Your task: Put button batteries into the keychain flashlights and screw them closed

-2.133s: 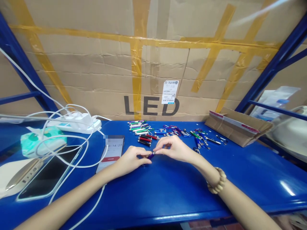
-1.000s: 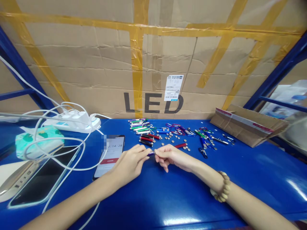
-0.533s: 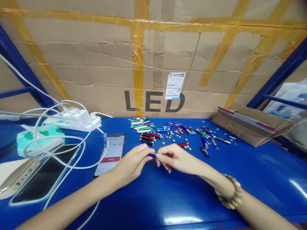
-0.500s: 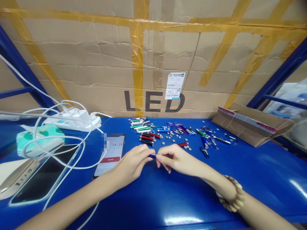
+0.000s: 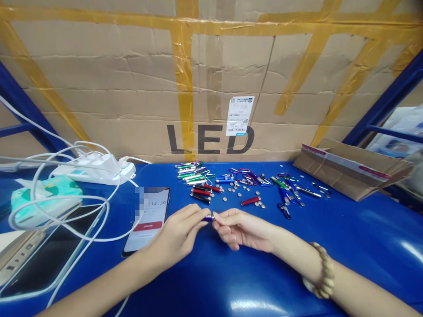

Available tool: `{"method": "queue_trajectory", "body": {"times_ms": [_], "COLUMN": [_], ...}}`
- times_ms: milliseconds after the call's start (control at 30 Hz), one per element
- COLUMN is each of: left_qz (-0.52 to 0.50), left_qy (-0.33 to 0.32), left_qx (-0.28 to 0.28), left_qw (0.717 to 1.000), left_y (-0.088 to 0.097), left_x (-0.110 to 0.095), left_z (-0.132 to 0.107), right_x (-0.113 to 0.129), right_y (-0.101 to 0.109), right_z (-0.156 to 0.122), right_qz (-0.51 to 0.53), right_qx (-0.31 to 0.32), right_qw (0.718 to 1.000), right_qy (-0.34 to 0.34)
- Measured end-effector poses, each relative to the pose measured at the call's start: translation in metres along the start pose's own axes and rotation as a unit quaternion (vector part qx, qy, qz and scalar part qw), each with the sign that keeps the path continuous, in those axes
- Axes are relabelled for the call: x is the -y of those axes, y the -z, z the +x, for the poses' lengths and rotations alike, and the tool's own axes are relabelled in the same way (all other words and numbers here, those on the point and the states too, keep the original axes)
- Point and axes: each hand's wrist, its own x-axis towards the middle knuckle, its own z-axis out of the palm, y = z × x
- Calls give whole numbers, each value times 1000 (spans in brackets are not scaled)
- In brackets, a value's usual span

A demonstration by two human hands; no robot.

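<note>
Between my hands is a small blue mini flashlight (image 5: 208,218), mostly covered by fingers. My left hand (image 5: 183,231) is closed around its body. The thumb and forefinger of my right hand (image 5: 236,226) pinch its silvery right end; the other fingers curl loosely below. Whether a separate small part sits in that pinch cannot be made out. Just beyond the hands lie red and black flashlight tubes (image 5: 200,193), a lone red tube (image 5: 250,201) and several loose button cells (image 5: 239,194). Farther back is a row of green and silver flashlights (image 5: 191,174) with clips.
More flashlights with carabiners (image 5: 283,193) lie right of centre, near an open cardboard box (image 5: 350,169). On the left are a lit phone (image 5: 148,220), a dark-screened device (image 5: 56,251), tangled white cables (image 5: 99,240), a power strip (image 5: 95,169) and a tissue pack (image 5: 46,198). A large taped carton (image 5: 139,88) stands behind.
The right hand's fingers have turned, with the palm side showing more, while still pinching the flashlight's end. Both hands sit slightly lower in view. The view itself has shifted a little.
</note>
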Motion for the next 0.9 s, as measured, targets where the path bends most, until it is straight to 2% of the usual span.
{"method": "queue_trajectory", "body": {"times_ms": [67, 133, 233, 333, 400, 433, 500, 567, 667, 733, 800, 867, 900], "left_qz": [-48, -69, -95, -112, -115, -115, -114, -105, -76, -47, -6, 41, 62], "left_qy": [38, 46, 44, 52, 57, 59, 60, 51, 25, 7, -22, -56, -70], "left_qx": [3, 1, -1, 7, 16, 24, 42, 56, 68, 75, 79, 83, 83], "left_qw": [998, 997, 994, 992, 992, 991, 991, 992, 994, 996, 997, 994, 992], "left_y": [0, 1, 4, 7, 8, 8, 9, 8, 7, 6, 6, 6, 6], "left_x": [1, 0, -2, -4, -5, -6, -7, -8, -8, -7, -7, -6, -5], "left_z": [3, 5, 6, 7, 8, 8, 8, 7, 4, 3, 1, 0, -1], "right_x": [2, 3, 5, 7, 8, 8, 8, 7, 4, 2, 1, 0, 0], "right_y": [2, 3, 1, -2, -3, -4, -5, -5, -5, -6, -6, -6, -6], "right_z": [0, 0, -2, -6, -9, -11, -14, -17, -18, -18, -17, -16, -16], "right_qz": [-85, -180, -296, -369, -439, -486, -585, -664, -729, -747, -755, -750, -739], "right_qx": [-24, -39, -77, -143, -170, -169, -140, -107, -91, -86, -79, -71, -66], "right_qw": [995, 979, 943, 901, 854, 821, 746, 678, 617, 598, 592, 602, 616], "right_qy": [47, 83, 129, 177, 222, 247, 286, 295, 282, 278, 270, 264, 263]}}
